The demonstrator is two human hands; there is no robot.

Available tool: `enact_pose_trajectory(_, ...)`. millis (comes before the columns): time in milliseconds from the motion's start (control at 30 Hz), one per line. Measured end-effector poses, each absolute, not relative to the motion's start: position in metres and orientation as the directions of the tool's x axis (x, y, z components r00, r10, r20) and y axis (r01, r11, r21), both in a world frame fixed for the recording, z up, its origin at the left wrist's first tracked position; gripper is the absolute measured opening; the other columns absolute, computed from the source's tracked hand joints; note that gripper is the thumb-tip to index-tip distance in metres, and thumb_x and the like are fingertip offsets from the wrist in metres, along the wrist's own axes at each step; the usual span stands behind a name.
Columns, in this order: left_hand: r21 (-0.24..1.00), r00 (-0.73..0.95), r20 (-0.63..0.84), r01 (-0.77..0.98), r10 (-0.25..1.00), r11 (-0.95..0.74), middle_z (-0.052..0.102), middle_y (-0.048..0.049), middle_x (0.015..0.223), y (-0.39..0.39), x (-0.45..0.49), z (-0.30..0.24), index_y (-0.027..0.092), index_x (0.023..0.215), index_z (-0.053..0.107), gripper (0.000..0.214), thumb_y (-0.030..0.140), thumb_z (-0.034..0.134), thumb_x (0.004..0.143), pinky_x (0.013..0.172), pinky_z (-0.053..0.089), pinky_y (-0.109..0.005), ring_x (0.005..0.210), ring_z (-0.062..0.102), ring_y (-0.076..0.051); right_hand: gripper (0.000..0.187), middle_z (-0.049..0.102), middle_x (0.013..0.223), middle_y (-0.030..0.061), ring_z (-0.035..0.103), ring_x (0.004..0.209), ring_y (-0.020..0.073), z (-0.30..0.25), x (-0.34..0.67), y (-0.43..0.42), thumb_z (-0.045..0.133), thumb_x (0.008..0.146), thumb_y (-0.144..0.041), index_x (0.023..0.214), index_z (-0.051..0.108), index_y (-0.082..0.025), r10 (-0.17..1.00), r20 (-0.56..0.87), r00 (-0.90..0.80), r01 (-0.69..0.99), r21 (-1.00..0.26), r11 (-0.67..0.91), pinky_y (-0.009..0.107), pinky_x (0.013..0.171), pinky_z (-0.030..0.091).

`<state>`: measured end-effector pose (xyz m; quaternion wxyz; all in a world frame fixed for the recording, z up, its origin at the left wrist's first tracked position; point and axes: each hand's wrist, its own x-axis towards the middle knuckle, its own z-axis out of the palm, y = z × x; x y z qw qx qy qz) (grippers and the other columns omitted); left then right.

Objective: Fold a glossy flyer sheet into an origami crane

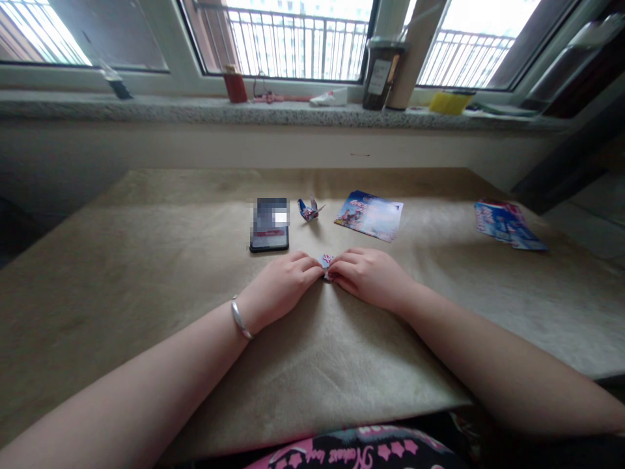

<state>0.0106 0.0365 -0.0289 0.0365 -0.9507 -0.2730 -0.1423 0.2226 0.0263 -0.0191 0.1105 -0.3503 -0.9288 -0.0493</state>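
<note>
A small folded piece of printed paper (327,260), blue and white with red marks, is held low over the table between both hands. My left hand (286,280), with a silver bangle on the wrist, pinches its left side. On the other side, the fingers of my right hand (374,277) are closed on its right edge. The fingertips cover much of the paper, so its full shape is hidden. Just beyond my hands stands a folded paper crane (309,210) in blue, white and red.
Left of the crane lies a phone (269,225), its screen blurred. To the right is a stack of printed sheets (371,215); farther right, more colourful leaflets (508,225) lie fanned. Behind the tan table (146,260), a granite sill (293,114) holds a dark jar (381,71) and small items.
</note>
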Motion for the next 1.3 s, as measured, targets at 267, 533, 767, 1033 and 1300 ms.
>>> enact_pose_trajectory(267,0.075,0.783,0.312,0.544,0.537,-0.836,0.066,-0.0061,0.098,0.0380,0.0105,-0.0286,0.016,0.103,0.063,0.019,0.015,0.049,0.091,0.081,0.051,-0.031,0.091,0.058,-0.018,0.026,0.071,0.098,0.0054,0.061,0.089,0.0166,-0.0212,0.2246,0.0262,0.046,0.094,-0.027,0.095,0.070,-0.018,0.651,0.266,-0.711,0.672,-0.014,0.740,0.028,0.075,0.046)
enact_pose_trajectory(533,-0.010,0.794,0.326,0.546,0.514,-0.838,0.066,-0.0055,0.095,0.0358,0.0094,-0.0271,0.017,0.101,0.063,0.018,0.016,0.049,0.091,0.074,0.051,-0.029,0.086,0.060,-0.017,0.024,0.069,0.092,0.0076,0.060,0.088,0.0184,-0.0215,0.2222,0.0270,0.048,0.092,-0.026,0.094,0.069,-0.016,0.651,0.257,-0.715,0.672,-0.008,0.741,0.029,0.075,0.046)
enact_pose_trajectory(767,-0.085,0.818,0.290,0.539,0.497,-0.838,0.065,-0.0068,0.096,0.0335,0.0104,-0.0264,0.016,0.103,0.062,0.017,0.018,0.050,0.092,0.077,0.052,-0.030,0.089,0.059,-0.018,0.023,0.070,0.093,0.0063,0.061,0.086,0.0164,-0.0250,0.2250,0.0280,0.049,0.093,-0.030,0.094,0.069,-0.019,0.640,0.281,-0.715,0.661,-0.025,0.750,0.027,0.071,0.044)
enact_pose_trajectory(1033,-0.098,0.824,0.255,0.543,0.506,-0.834,0.065,-0.0071,0.103,0.0302,0.0120,-0.0234,0.016,0.110,0.060,0.021,0.017,0.049,0.092,0.078,0.053,-0.030,0.092,0.061,-0.018,0.023,0.069,0.090,0.0062,0.060,0.080,0.0157,-0.0224,0.2216,0.0267,0.047,0.094,-0.028,0.093,0.067,-0.017,0.644,0.270,-0.716,0.675,0.032,0.737,0.027,0.067,0.042)
enact_pose_trajectory(1300,0.012,0.791,0.289,0.561,0.540,-0.828,0.069,-0.0054,0.094,0.0323,0.0128,-0.0239,0.016,0.096,0.065,0.016,0.017,0.050,0.091,0.079,0.052,-0.029,0.089,0.062,-0.017,0.022,0.069,0.092,0.0052,0.055,0.087,0.0178,-0.0210,0.2231,0.0267,0.048,0.093,-0.030,0.093,0.067,-0.019,0.601,0.295,-0.743,0.642,0.064,0.764,0.029,0.071,0.039)
